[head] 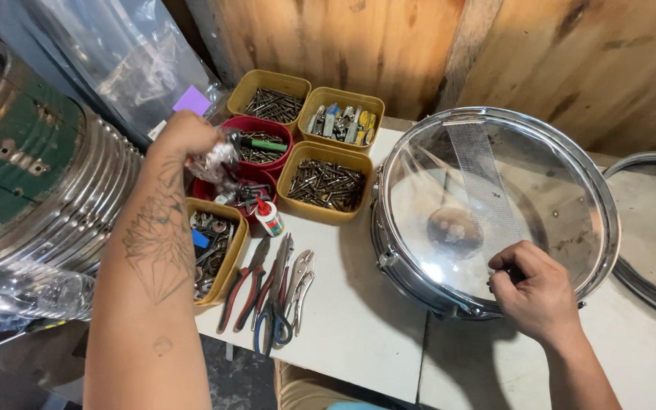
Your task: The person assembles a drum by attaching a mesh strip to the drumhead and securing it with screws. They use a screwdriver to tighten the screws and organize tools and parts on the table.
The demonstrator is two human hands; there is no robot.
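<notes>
Your right hand pinches a small dark part, too hidden to name, at the near rim of the drum, which lies clear head up on the worktop. Keep that grip narrow and steady against the hoop. Your left hand is closed on a crumpled clear bag over the red tubs of screws. Lift it straight up, clear of the glue bottle and the pliers just beside.

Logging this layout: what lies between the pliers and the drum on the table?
Head view: bare white table separates the pliers from the drum.
</notes>
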